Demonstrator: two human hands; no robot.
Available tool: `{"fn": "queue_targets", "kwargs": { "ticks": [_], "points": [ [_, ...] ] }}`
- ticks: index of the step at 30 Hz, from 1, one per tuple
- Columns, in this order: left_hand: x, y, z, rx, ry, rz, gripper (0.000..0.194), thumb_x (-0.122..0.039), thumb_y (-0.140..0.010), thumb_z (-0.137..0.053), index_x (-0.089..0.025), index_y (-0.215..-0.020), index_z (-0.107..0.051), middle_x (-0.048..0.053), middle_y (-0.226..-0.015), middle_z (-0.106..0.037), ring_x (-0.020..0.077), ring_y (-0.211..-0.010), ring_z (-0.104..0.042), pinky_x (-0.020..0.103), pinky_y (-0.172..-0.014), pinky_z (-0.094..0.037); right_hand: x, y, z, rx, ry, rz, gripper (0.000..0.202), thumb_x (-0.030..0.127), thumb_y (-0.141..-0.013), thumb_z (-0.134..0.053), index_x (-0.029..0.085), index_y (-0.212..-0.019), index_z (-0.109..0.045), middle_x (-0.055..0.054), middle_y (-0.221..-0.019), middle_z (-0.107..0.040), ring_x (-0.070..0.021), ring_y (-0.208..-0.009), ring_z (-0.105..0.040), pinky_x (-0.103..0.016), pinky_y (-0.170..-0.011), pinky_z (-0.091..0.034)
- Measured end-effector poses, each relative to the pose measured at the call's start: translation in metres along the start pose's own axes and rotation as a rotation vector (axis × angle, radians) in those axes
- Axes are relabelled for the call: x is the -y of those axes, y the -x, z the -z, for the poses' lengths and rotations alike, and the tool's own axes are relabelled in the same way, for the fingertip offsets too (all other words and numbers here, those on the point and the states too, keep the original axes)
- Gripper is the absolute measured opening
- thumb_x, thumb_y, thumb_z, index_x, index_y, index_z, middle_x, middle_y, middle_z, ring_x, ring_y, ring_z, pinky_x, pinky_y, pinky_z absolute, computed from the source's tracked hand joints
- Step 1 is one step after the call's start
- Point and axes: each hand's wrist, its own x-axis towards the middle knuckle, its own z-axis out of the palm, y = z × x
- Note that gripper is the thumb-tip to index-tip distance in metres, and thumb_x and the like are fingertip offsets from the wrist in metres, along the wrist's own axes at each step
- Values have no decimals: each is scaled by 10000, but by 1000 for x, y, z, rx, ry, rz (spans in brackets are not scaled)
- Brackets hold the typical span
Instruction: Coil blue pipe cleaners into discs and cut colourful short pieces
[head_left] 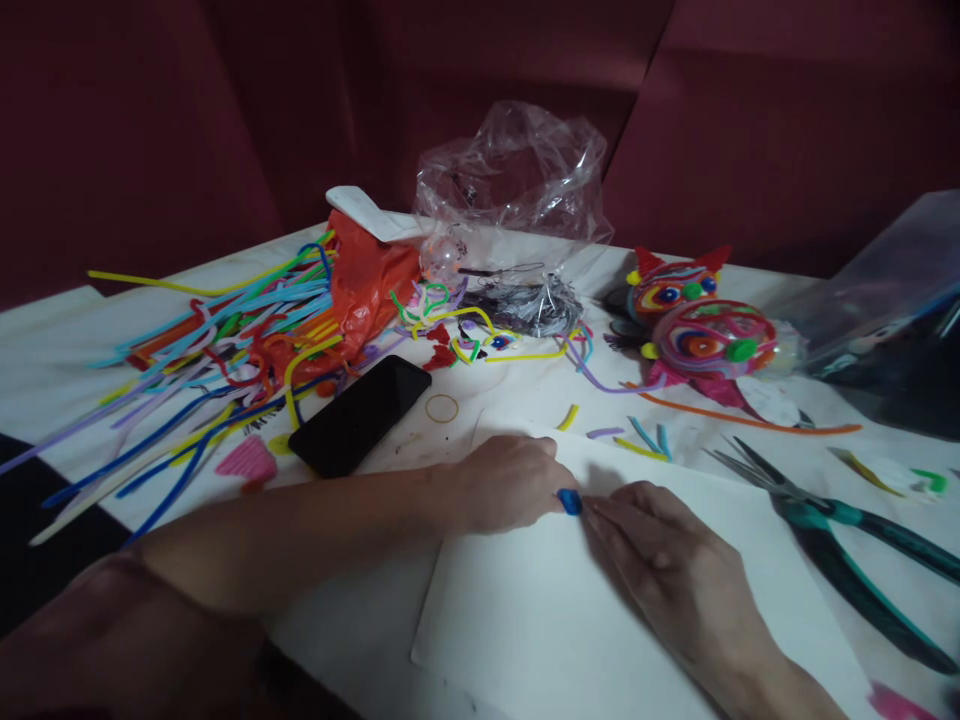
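Above a white sheet of paper (517, 610), my left hand (506, 485) and my right hand (667, 550) meet at a small blue coil (570, 501), which looks like wound pipe cleaner. The left fingers are closed on its left side. From the right, my right thumb and fingertips pinch its edge. Several short cut pieces of pipe cleaner (641, 437) lie just beyond the paper's far edge. To the right of my right hand, pliers (784, 490) with dark green handles rest with their jaws apart.
A black phone (360, 415) lies beyond my left forearm. Many coloured pipe cleaners (225, 340) spill from a red plastic bag (371, 280). A clear plastic bag (517, 180) stands at the back. Two decorated animal-face crafts (712, 340) sit at the back right.
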Motion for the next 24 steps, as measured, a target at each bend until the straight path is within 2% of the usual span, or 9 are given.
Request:
{"fn": "queue_targets", "kwargs": {
  "ticks": [4, 8, 18, 24],
  "points": [
    [-2, 0, -4, -14, -72, 8, 218, -291, -827, -454, -171, -738, -612, 29, -722, -551, 149, -708, -539, 254, -592, -355, 3, -1, 2, 16, 111, 80, 342, 321, -892, -376, 208, -778, -679, -50, -741, -564, -149, -593, -521, -241, -466, -405],
    [-6, 1, -5, -15, -132, 19, 182, -283, -814, -475, -165, -748, -598, 30, -752, -559, 143, -710, -534, 252, -582, -349, 7, -4, 4, 36, 166, 151, 377, 329, -905, -352, 185, -825, -692, -68, -718, -557, -166, -604, -514, -251, -469, -391],
    [-5, 1, 0, 1, 25, 72, 164, -342, -777, -507, -184, -741, -539, -1, -722, -546, 153, -701, -533, 250, -585, -346, 7, -3, 4, 57, 166, 160, 367, 334, -905, -358, 173, -875, -687, -73, -728, -556, -173, -608, -514, -272, -500, -412],
    [3, -1, 8, 19, 59, 77, 84, -213, -774, -480, -170, -747, -546, 14, -739, -566, 136, -695, -519, 240, -595, -341, 3, -2, 4, 37, 127, 162, 326, 314, -895, -395, 161, -918, -681, -74, -740, -551, -180, -620, -525, -280, -497, -424]
  ]
}}
